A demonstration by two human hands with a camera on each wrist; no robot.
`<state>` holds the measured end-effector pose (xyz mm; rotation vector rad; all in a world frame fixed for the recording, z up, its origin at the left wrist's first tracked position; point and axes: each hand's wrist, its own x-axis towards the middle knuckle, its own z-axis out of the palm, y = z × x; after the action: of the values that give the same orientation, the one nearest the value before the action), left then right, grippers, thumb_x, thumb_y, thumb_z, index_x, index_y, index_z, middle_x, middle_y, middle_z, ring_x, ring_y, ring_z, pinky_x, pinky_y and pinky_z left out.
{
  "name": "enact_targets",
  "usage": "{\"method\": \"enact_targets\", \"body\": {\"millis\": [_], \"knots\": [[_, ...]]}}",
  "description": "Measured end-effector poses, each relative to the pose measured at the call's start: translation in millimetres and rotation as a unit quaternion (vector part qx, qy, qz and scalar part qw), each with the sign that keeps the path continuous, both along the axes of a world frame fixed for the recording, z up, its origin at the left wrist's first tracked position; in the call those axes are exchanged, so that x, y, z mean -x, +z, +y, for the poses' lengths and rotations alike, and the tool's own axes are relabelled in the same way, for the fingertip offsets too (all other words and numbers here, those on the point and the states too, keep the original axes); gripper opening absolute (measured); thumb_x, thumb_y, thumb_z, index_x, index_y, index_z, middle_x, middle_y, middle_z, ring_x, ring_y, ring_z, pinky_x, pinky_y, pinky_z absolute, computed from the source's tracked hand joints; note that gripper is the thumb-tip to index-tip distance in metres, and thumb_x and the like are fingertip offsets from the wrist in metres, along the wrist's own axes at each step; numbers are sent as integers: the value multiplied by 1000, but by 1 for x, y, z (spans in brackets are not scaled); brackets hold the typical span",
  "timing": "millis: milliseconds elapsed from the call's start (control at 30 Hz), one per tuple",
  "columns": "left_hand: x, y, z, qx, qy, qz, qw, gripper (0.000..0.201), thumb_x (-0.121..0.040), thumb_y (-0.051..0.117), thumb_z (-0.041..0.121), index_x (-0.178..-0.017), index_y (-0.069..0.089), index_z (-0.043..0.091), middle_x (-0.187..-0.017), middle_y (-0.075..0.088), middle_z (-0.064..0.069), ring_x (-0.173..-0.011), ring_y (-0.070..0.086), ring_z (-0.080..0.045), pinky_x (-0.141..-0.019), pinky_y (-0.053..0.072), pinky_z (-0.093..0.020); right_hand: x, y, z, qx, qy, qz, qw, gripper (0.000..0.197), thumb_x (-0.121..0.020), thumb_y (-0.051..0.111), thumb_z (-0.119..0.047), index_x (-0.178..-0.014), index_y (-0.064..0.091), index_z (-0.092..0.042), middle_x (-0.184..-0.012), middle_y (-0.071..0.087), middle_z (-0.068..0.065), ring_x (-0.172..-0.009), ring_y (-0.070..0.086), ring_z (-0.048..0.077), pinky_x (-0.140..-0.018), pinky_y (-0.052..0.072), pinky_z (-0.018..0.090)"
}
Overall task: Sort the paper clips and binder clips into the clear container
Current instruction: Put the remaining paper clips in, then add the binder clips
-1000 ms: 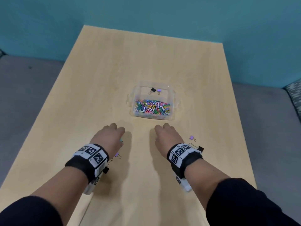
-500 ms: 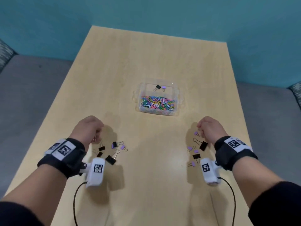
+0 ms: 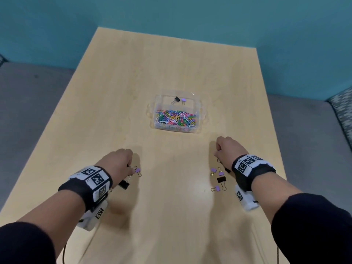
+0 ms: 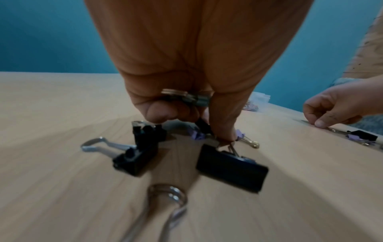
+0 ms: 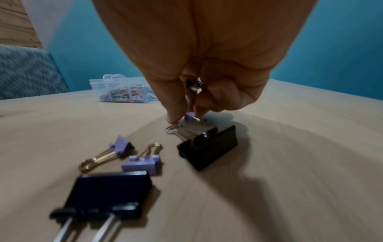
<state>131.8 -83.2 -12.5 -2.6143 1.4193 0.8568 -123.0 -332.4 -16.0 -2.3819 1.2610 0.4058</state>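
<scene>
Binder clips [image 3: 221,179] on table, under curled fingers [image 5: 176,104]

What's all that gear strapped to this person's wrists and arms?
Both hands, left hand and right hand, are bare. Each wrist wears a black band carrying white tiles printed with black square codes. A small white camera box, also coded, hangs beneath each wrist, with thin cables trailing. The sleeves are dark.

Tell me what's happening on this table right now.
A person is sorting clips into a clear container: its near compartment holds colourful paper clips, the far one two binder clips. Both hands are down on loose binder clips on the table; the left hand grips some, and the right hand pinches a small purple one.
</scene>
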Motion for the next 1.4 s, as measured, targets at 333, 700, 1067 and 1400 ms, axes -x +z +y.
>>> {"method": "enact_targets", "body": {"millis": [333,700,1067,1400], "knots": [[5,-1,0,25,67,27,997,27,-86,62,29,-76,41,16,-73,57,-1,-62,51,-19,-51,35,-28,1,5,-11,-25,-41,26,999,9,-83,56,-15,-86,49,-10,-91,58,8,-76,54,24,-55,39,29],[-21,34,-45,273,505,514,638,8,-91,52,2,-84,57,2,-76,50,-16,-61,56,-23,-54,56,-28,-21,47,-25,-416,-474,-498,595,7,-89,52,-4,-84,56,-6,-69,54,10,-56,52,18,-49,49,24],[-36,49,-217,275,469,520,659,18,-87,63,12,-102,55,5,-91,59,-11,-83,64,-25,-78,58,-35,-164,63,-53,-415,-406,-409,704,31,-96,56,-27,-110,50,0,-84,50,14,-87,57,32,-87,52,40],[-69,60,-122,318,425,400,747,5,-92,58,15,-89,60,11,-89,60,-11,-76,61,-24,-75,57,-33,-95,72,-45,-209,-228,-347,885,11,-93,57,-19,-103,60,-16,-91,59,4,-87,55,22,-82,51,41]]}}
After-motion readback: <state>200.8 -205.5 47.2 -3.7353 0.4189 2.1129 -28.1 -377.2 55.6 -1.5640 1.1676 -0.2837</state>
